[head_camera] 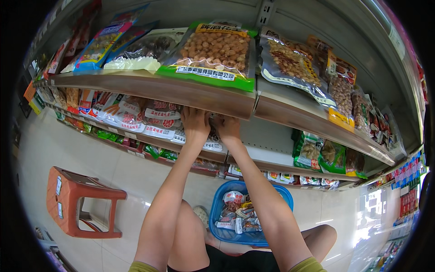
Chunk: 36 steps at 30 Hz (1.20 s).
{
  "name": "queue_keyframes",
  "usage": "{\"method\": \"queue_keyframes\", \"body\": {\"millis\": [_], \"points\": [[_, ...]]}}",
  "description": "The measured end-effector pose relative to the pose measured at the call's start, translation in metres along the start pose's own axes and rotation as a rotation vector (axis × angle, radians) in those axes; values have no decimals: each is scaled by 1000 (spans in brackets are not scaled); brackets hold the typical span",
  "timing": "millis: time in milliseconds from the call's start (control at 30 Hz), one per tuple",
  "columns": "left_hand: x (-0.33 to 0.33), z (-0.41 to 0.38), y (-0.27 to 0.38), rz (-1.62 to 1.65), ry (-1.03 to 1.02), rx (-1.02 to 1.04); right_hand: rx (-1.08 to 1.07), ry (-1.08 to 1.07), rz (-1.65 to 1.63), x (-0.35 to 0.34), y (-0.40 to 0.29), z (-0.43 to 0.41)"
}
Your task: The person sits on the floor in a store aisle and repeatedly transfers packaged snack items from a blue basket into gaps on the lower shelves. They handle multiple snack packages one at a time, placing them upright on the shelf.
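Observation:
Both hands reach in under the upper shelf board, onto the shelf below it. My left hand (196, 123) is among white-and-clear vacuum packs of food (162, 123). Close on its right, my right hand (229, 129) is at the end of that row, near another pack (213, 145). The upper board's edge and the packs hide the fingertips of both, so any grip is out of sight. Between my knees on the floor stands a blue plastic basket (214, 217) holding several similar packs (238, 212).
On the upper shelf (153, 89) lies a large bag of peanuts (214, 47), with more snack bags (295, 61) to the right. Green-edged packs (309, 149) stand on the lower shelf. An orange plastic stool (64, 200) lies on its side on the tiled floor (136, 190).

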<state>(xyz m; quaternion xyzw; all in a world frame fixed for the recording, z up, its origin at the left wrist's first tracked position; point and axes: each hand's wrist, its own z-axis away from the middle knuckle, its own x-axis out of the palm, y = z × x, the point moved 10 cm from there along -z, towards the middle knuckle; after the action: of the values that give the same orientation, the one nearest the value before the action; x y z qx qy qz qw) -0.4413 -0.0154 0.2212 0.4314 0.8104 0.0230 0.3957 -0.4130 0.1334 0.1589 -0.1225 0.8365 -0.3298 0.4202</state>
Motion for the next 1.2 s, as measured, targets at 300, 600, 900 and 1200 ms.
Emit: {"method": "queue_keyframes", "body": {"millis": [300, 600, 900, 1200], "points": [[-42, 32, 69, 92, -5, 47, -126, 97, -68, -69, -51, 43], [-69, 115, 145, 394, -89, 5, -73, 74, -193, -150, -42, 145], [-62, 213, 207, 595, -292, -84, 236, 35, -96, -211, 13, 281], [34, 348, 199, 626, -669, -338, 445, -37, 56, -194, 100, 397]]}}
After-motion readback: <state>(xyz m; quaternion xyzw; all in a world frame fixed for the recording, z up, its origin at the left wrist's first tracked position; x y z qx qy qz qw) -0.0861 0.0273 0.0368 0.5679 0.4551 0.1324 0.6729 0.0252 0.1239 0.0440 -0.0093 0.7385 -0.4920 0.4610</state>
